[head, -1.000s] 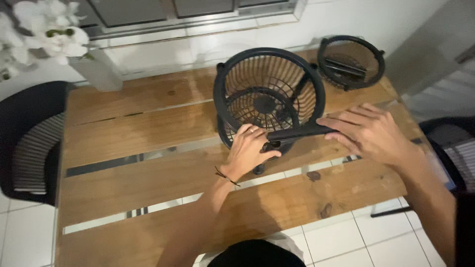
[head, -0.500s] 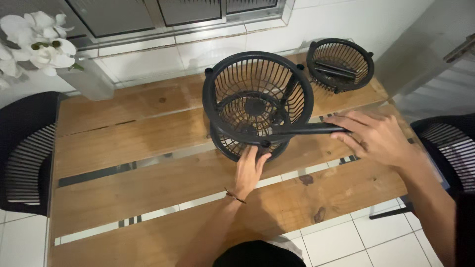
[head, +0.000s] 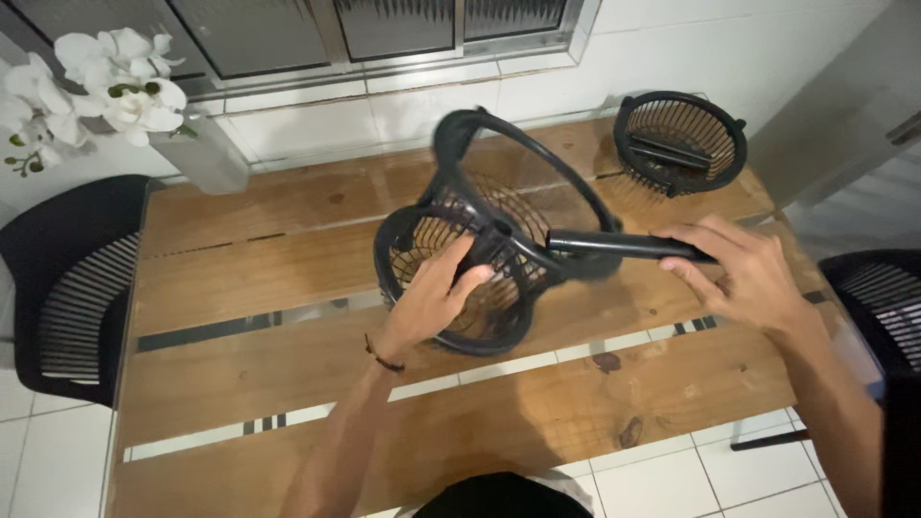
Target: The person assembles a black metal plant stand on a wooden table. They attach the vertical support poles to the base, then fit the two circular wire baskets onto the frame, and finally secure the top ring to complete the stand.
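1. left hand (head: 436,302) lies flat against the wire face of the black fan body (head: 460,278), fingers spread and hooked over the grille; it looks like a brace, keeping the round cage from rolling.
2. right hand (head: 743,273) curls loosely around the far end of the fan's black bar-shaped stand (head: 624,247), fingertips on top and thumb beneath. gripping at the end gives it leverage over the tilt.
3. the fan body sits tipped up near the middle of the wooden slat table (head: 288,364), lower rim on or just above the planks; blur hides which.
4. a black ring (head: 523,173), blurred by motion, arcs up behind the cage. whether it is a loose guard rim or part of the cage, cannot tell.
5. a second black grille (head: 681,139) rests dished-up at the far right corner, well apart from both hands, a short black piece lying inside it.
6. white orchid in a vase (head: 197,149) at far left corner; black chairs (head: 67,288) on either side.
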